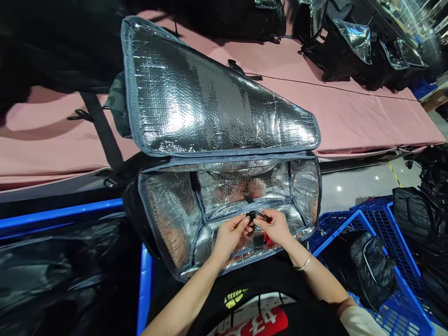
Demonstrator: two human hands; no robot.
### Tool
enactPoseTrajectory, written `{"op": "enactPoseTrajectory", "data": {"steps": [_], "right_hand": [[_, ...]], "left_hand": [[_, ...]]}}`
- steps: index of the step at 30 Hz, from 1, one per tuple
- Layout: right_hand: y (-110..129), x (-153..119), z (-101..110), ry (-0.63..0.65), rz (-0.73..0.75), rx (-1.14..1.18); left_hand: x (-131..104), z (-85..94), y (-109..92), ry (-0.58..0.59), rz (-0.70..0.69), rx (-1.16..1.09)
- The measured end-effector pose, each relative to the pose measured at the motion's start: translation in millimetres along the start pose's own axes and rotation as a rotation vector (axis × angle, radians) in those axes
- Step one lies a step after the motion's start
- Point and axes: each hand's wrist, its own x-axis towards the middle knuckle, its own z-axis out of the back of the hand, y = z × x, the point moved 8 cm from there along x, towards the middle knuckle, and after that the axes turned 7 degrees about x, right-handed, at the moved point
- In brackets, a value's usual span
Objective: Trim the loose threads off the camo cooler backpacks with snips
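Observation:
An insulated bag with a silver foil lining stands open in front of me, its foil-lined lid folded back onto the pink surface. Above its opening, my left hand pinches a small black piece between thumb and fingers. My right hand is close beside it, fingers closed on a thin dark strip that meets the black piece. Whether this is a buckle or a strap end, I cannot tell. Something small and red shows just below my right hand.
A pink-covered table runs behind the bag, with several black foil-lined bags along its back. Blue crates stand to the left and right; the right one holds a dark camouflage bag. A black strap lies across the table's left part.

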Motion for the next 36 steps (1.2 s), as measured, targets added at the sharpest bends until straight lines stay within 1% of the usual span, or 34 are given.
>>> {"op": "enactPoseTrajectory", "data": {"steps": [3,6,8,11,15,20,24,27,29,31,33,34,36], "right_hand": [[12,-6,8,0.020,0.101,-0.176],[18,-10,21,-0.076,0.141,-0.360],[21,-12,26,-0.127,0.170,-0.465],[22,-13,24,-0.124,0.203,-0.543],[23,-13,19,-0.090,0.232,-0.548],[28,-12,9,-0.028,0.303,-0.644],[29,-11,6,-0.027,0.308,-0.682],[27,-10,6,-0.036,0.312,-0.623],[25,-10,10,-0.053,0.285,-0.529],[20,-10,19,-0.089,0.213,-0.379],[14,-10,27,-0.090,0.126,-0.163],[13,-11,28,-0.060,0.087,-0.044],[12,-15,23,0.076,0.015,0.159]], "left_hand": [[-1,0.9,-3,-0.015,0.015,-0.033],[-3,2.4,-4,-0.024,0.042,-0.069],[-4,2.9,-4,-0.025,0.064,-0.090],[-4,3.4,-2,-0.030,0.093,-0.124],[-5,3.1,-1,-0.033,0.114,-0.162],[-6,2.1,-3,-0.034,0.116,-0.165],[-7,-0.8,-6,-0.008,0.111,-0.151],[-8,-1.5,-7,-0.004,0.108,-0.155],[-8,-0.3,-7,-0.015,0.108,-0.170],[-9,1.9,-6,-0.030,0.107,-0.192],[-9,5.0,-7,-0.047,0.103,-0.217],[-9,5.8,-8,-0.046,0.099,-0.233],[-10,4.7,-10,-0.011,0.095,-0.271]]}}
